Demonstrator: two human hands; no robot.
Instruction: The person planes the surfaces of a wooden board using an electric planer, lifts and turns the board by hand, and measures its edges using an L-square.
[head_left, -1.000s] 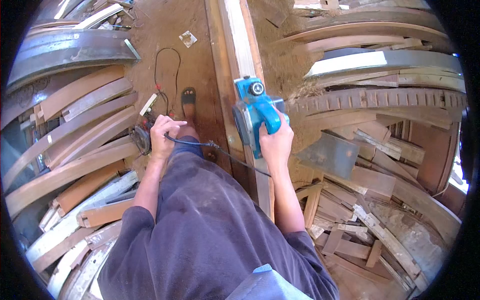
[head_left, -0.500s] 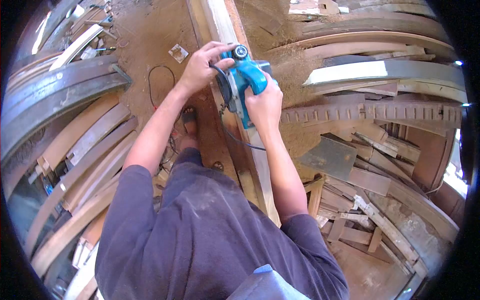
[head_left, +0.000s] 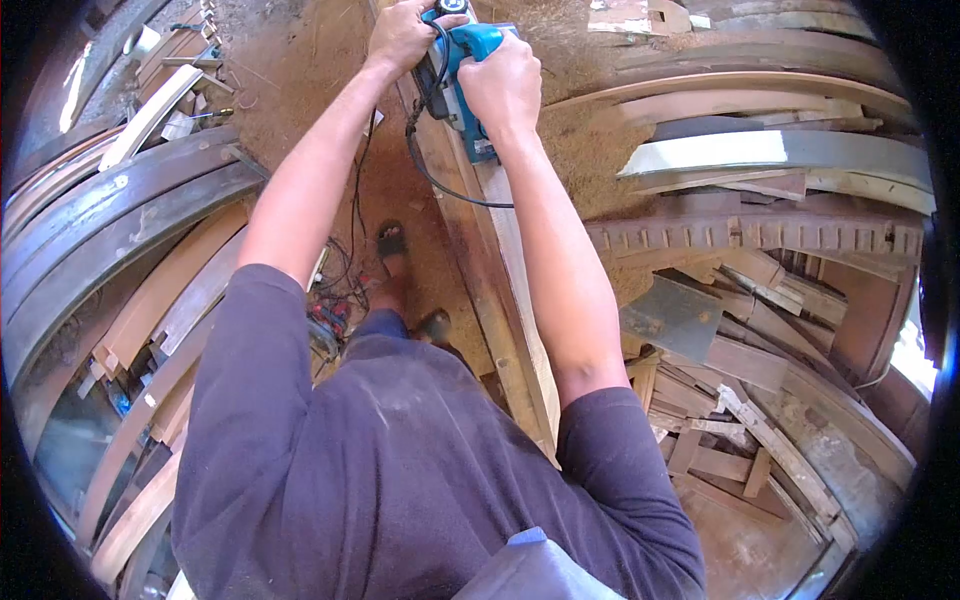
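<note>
A blue electric planer [head_left: 477,145] rests on a long wooden beam [head_left: 517,290] near the top of the head view. My right hand [head_left: 503,85] is wrapped round its rear handle. At the planer's front knob, my left hand [head_left: 405,38] is closed, its fingers reaching over the front of the tool. A black cable [head_left: 425,172] loops from beside my left hand, down past the planer's side and over the beam to my right forearm.
Curved timbers [head_left: 150,205] are stacked on the left. More boards and a notched strip [head_left: 760,232] lie on the right, with offcuts [head_left: 720,462] below. Tangled wires [head_left: 340,285] lie on the floor by my sandalled foot [head_left: 391,240].
My left hand has gone from holding the cable to the planer's front. Both hands and the planer have moved forward along the beam, away from my body.
</note>
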